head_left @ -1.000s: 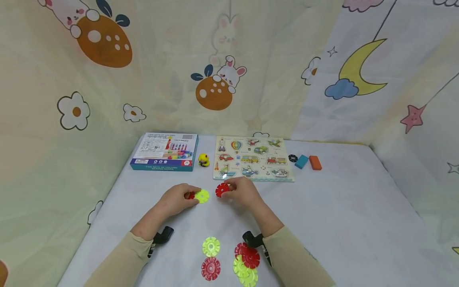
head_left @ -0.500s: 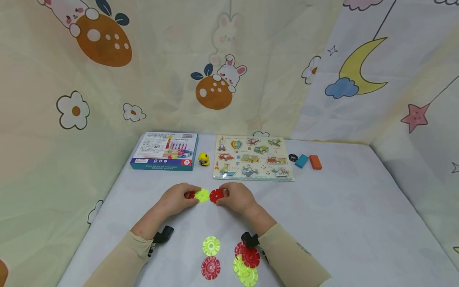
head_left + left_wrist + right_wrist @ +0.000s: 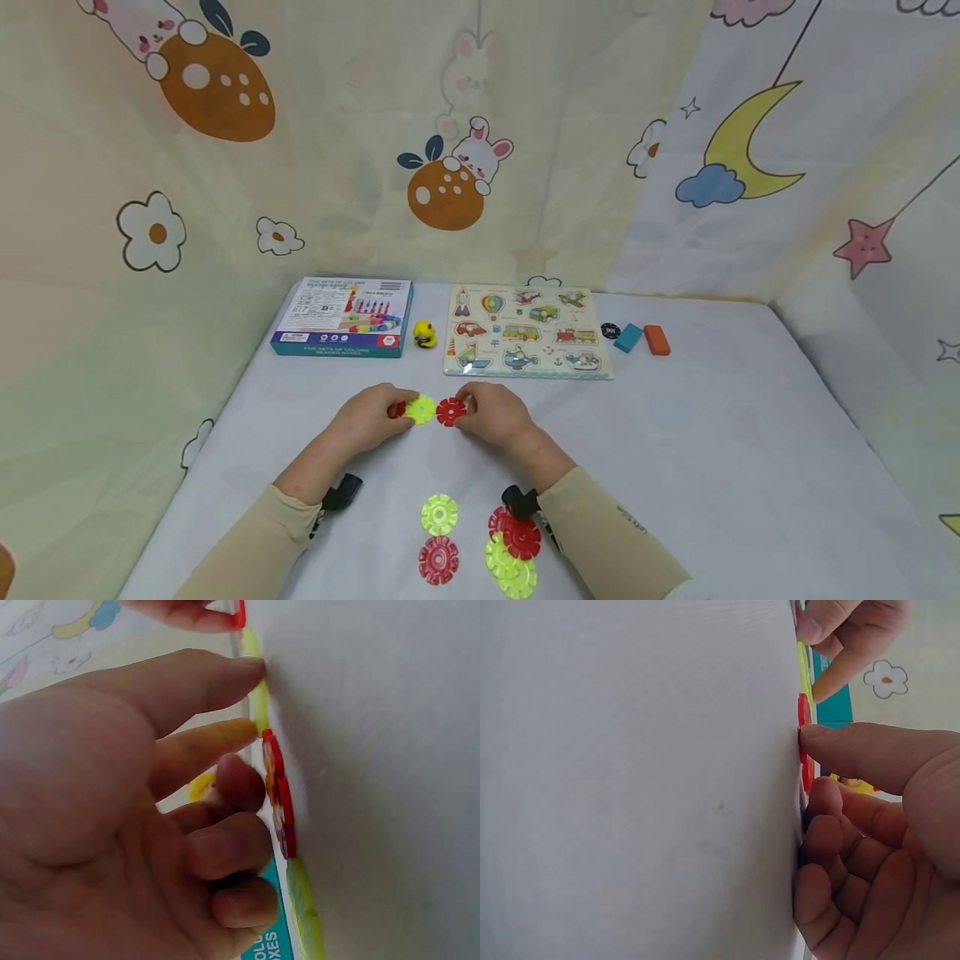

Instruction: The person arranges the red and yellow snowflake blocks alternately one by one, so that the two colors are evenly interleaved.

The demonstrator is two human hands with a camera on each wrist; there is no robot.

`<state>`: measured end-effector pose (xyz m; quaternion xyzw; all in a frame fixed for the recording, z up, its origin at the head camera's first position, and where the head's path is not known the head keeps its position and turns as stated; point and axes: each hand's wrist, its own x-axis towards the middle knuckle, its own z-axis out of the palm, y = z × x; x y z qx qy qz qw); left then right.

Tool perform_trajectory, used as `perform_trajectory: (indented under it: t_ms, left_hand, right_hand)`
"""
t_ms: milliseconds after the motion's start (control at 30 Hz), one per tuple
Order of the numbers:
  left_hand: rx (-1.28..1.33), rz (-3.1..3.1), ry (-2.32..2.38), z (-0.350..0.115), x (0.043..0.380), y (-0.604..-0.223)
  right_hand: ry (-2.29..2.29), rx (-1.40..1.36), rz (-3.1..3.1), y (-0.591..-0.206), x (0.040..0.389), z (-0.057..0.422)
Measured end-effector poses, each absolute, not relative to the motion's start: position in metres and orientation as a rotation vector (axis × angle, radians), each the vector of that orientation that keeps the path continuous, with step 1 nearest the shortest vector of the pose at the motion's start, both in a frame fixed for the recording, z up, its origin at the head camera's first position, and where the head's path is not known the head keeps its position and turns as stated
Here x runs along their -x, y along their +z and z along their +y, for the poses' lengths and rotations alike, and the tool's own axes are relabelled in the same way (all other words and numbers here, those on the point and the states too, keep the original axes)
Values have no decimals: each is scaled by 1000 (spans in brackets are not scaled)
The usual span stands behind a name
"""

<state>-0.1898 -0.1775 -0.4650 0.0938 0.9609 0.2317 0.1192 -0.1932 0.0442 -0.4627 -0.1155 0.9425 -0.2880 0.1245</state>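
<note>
In the head view my left hand (image 3: 372,414) pinches a yellow-green notched disc (image 3: 422,409) between thumb and index finger. A red disc (image 3: 395,410) shows partly under that hand. In the left wrist view, this red disc (image 3: 278,795) lies against the yellow-green one, with another yellow-green disc (image 3: 306,907) at its other end. My right hand (image 3: 497,414) pinches a second red disc (image 3: 451,412) by its edges, flat at the tabletop. This disc sits right beside the held yellow-green disc; whether their notches interlock cannot be seen.
Nearer me lie a yellow-green disc (image 3: 439,515), a red disc (image 3: 438,560) and an overlapping pile of discs (image 3: 513,554). Along the back stand a box (image 3: 342,317), a yellow duck (image 3: 424,334), a picture puzzle board (image 3: 528,332), a black chip (image 3: 611,331), and blue (image 3: 628,337) and orange blocks (image 3: 657,340).
My right hand has moved left and slightly nearer me, bringing its red disc up beside the yellow-green one. The left hand has stayed in place, still holding its disc.
</note>
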Motion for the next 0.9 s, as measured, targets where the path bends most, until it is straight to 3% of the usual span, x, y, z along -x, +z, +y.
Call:
perform_trajectory:
  t_ms: [500,900]
  left_hand:
    - [-408,2766,658,-133,191,-459]
    - [-421,2749,681,-132,192,-460]
  right_hand:
    - [-998,389,2638,-470,199,51]
    - [-1194,467,2408,-451,186,75]
